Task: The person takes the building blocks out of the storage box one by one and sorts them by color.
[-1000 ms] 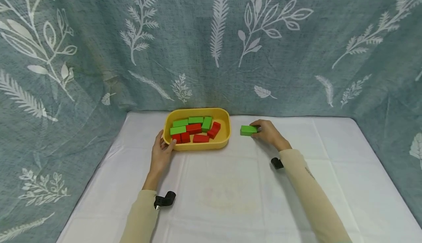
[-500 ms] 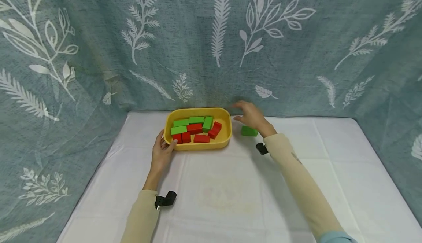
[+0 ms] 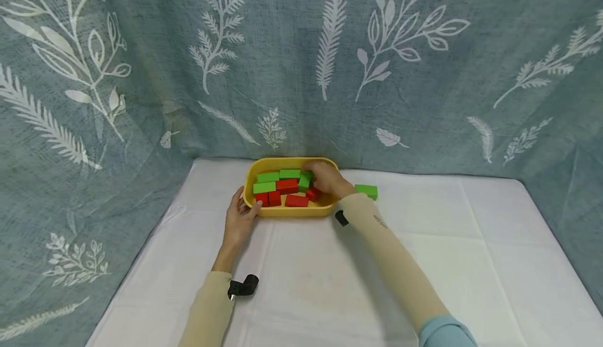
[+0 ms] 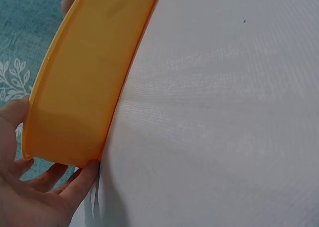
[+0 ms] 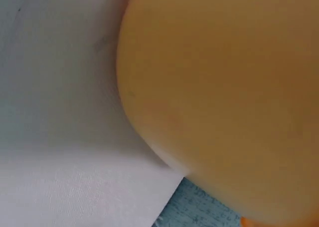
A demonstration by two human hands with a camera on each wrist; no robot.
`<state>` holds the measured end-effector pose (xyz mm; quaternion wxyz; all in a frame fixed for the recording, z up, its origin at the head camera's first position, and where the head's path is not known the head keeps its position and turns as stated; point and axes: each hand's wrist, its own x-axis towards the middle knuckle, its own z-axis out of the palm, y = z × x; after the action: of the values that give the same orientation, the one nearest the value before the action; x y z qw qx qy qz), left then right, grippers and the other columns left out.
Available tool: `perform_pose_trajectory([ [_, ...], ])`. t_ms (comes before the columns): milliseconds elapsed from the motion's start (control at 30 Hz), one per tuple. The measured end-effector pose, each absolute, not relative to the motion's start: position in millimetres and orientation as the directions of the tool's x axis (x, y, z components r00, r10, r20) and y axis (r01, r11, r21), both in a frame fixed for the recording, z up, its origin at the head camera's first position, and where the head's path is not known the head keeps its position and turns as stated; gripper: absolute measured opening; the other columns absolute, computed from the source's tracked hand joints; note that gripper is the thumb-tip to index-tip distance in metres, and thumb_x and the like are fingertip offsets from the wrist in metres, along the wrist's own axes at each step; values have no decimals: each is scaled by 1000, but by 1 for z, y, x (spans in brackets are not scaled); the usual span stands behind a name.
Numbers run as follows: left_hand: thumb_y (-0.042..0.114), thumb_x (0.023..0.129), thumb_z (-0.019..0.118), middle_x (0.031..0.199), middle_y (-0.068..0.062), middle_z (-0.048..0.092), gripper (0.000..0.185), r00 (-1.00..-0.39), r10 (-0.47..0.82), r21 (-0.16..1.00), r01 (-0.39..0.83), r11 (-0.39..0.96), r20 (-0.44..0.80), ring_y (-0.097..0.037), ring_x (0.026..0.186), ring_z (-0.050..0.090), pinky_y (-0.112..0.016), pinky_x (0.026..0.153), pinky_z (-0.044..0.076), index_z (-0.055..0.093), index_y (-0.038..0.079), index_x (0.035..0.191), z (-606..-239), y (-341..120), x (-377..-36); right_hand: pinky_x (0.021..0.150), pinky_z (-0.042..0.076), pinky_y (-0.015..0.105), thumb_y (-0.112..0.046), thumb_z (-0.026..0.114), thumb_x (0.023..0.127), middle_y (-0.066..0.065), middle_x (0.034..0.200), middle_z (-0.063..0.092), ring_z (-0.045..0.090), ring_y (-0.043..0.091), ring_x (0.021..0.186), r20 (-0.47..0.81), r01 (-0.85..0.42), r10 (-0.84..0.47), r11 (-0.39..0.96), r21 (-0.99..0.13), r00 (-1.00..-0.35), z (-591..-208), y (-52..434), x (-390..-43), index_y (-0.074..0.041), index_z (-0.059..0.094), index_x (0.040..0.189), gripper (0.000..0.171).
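A yellow plastic tray (image 3: 292, 212) with rounded corners holds several green and red blocks. My left hand (image 3: 238, 224) grips its left end, thumb over the rim; the left wrist view shows the fingers against the end wall. Over the tray's right side, my right hand (image 3: 327, 178) reaches in beside an upright-lying green block (image 3: 304, 181) and a red block (image 3: 313, 194). Its fingertips are partly hidden, so whether they pinch a block cannot be seen. The right wrist view is filled by the tray's outer wall (image 5: 214, 97). Another green block (image 3: 366, 191) lies on the table right of the tray.
A white cloth (image 3: 301, 273) covers the table. Behind it hangs a blue-green curtain (image 3: 282, 75) with white leaf prints, close to the tray's far side. The right forearm (image 3: 395, 258) crosses the table's right half.
My right hand has let go of the green block on the table and moved left into the tray. My left hand stays on the tray's left end. The head view has shifted slightly.
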<state>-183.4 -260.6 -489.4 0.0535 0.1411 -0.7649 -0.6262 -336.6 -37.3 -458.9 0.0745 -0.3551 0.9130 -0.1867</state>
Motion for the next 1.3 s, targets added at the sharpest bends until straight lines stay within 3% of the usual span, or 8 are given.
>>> perform_pose_trajectory([
  [133, 18, 98, 62, 151, -19, 37, 72, -954, -287, 972, -146, 182, -90, -31, 131, 45, -33, 100, 47, 22, 11, 156, -490, -258, -183, 107, 41, 36, 9, 58, 88, 9, 130, 62, 54, 24, 123, -23, -615, -666, 701, -361, -746, -464, -36, -335, -5, 63, 128, 43],
  [233, 18, 98, 61, 152, -21, 36, 72, -957, -282, 973, -132, 190, -75, -33, 133, 44, -44, 105, 43, 20, 10, 157, -489, -256, -183, 106, 42, 36, 7, 59, 90, 8, 131, 61, 53, 25, 124, -29, -634, -674, 708, -311, -738, -462, -35, -334, -7, 63, 128, 41],
  [400, 21, 98, 61, 152, -21, 35, 73, -957, -280, 972, -134, 191, -77, -33, 133, 43, -41, 104, 43, 19, 11, 157, -487, -254, -183, 101, 46, 35, 5, 63, 89, 7, 125, 64, 57, 24, 117, -52, -671, -704, 694, -261, -708, -458, -34, -334, -9, 65, 122, 36],
  [567, 22, 98, 61, 152, -20, 35, 73, -957, -280, 971, -140, 196, -81, -32, 133, 44, -40, 104, 44, 19, 11, 157, -487, -253, -185, 95, 49, 32, 5, 67, 88, 6, 114, 68, 61, 21, 107, -24, -686, -726, 660, -306, -688, -458, -28, -335, -8, 68, 115, 30],
  [833, 21, 98, 61, 151, -20, 36, 72, -956, -288, 969, -121, 214, -56, -32, 131, 45, -42, 104, 43, 21, 11, 157, -490, -254, -187, 100, 47, 33, 8, 66, 88, 10, 123, 65, 59, 25, 115, 49, -701, -737, 617, -357, -674, -448, -12, -330, -3, 67, 122, 36],
  [967, 21, 98, 61, 151, -20, 36, 73, -955, -287, 969, -133, 206, -70, -33, 132, 44, -43, 107, 41, 20, 11, 157, -491, -254, -185, 97, 50, 37, 8, 70, 85, 15, 121, 65, 61, 29, 111, 173, -683, -699, 561, -467, -693, -440, 16, -326, 2, 65, 122, 37],
  [1133, 22, 99, 60, 151, -21, 36, 72, -955, -283, 964, -149, 219, -84, -34, 134, 43, -43, 108, 40, 18, 13, 157, -492, -253, -184, 87, 56, 39, 5, 72, 84, 20, 124, 62, 60, 34, 112, 234, -552, -579, 464, -693, -781, -436, 69, -321, 6, 63, 123, 40],
  [1300, 21, 99, 59, 151, -22, 36, 71, -951, -295, 962, -158, 221, -88, -35, 135, 41, -44, 108, 39, 18, 12, 157, -491, -255, -182, 87, 55, 43, 7, 69, 85, 23, 130, 57, 56, 38, 117, 204, -463, -497, 480, -745, -843, -432, 117, -316, 7, 58, 129, 45],
])
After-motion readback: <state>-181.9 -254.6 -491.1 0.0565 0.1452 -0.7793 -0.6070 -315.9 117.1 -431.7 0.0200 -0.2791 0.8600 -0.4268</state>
